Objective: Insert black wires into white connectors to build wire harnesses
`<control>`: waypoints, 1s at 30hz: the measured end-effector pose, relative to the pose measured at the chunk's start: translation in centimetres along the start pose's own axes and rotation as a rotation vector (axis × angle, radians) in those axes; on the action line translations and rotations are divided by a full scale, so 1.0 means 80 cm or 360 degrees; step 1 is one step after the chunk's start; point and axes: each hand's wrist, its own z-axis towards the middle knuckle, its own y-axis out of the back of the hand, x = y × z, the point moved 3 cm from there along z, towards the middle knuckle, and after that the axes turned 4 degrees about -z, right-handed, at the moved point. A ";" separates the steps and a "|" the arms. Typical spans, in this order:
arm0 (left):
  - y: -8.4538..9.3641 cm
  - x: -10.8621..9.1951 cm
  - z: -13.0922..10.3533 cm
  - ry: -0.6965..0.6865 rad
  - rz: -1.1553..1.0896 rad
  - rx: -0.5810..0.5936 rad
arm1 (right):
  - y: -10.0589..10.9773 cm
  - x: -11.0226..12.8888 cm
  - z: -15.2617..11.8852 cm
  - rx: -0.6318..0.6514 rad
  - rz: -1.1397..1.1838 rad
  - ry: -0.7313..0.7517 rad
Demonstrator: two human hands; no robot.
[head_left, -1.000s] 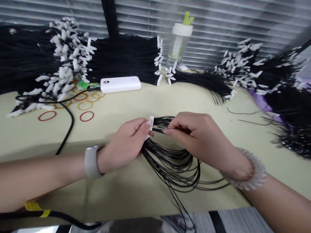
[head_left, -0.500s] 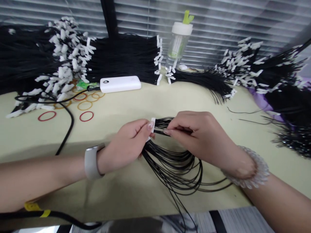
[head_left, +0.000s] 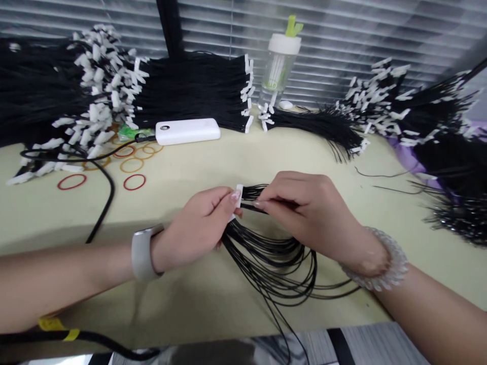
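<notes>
We see both hands meeting over the middle of the pale worktop (head_left: 228,152). The left hand (head_left: 198,223) has its grip pinched on a small white connector (head_left: 238,195), thumb and fingertips closed round it. The right hand (head_left: 308,213) has its grip closed on the black wires (head_left: 274,258) just beside that connector; thumb and forefinger pinch one or a few strands, we cannot tell how many. The wires fan from the connector, pass under the right hand and loop back across the worktop toward the near edge.

Well apart, along the far edge: heaps of black wire bundles with white connectors (head_left: 102,101), a white power bank (head_left: 188,131), a clear bottle (head_left: 279,66). Rubber bands (head_left: 135,181) lie at far left, near a thick black cable (head_left: 108,195).
</notes>
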 end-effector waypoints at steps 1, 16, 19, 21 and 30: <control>0.000 -0.001 0.000 -0.0008 0.0011 0.0006 | -0.001 0.001 0.000 -0.0016 -0.0014 0.0010; -0.001 0.002 0.000 0.0058 -0.0136 -0.0016 | 0.004 -0.020 0.002 0.0043 -0.0106 -0.0220; 0.001 0.003 0.001 0.0091 -0.0142 -0.0075 | 0.012 -0.024 0.001 0.0057 -0.0210 -0.0245; 0.002 0.005 0.002 0.0088 -0.0130 -0.0125 | 0.022 -0.019 0.001 -0.0013 -0.0270 -0.0204; 0.006 0.008 0.004 0.0051 -0.0180 -0.0261 | 0.012 0.008 -0.025 0.0908 0.0225 -0.0207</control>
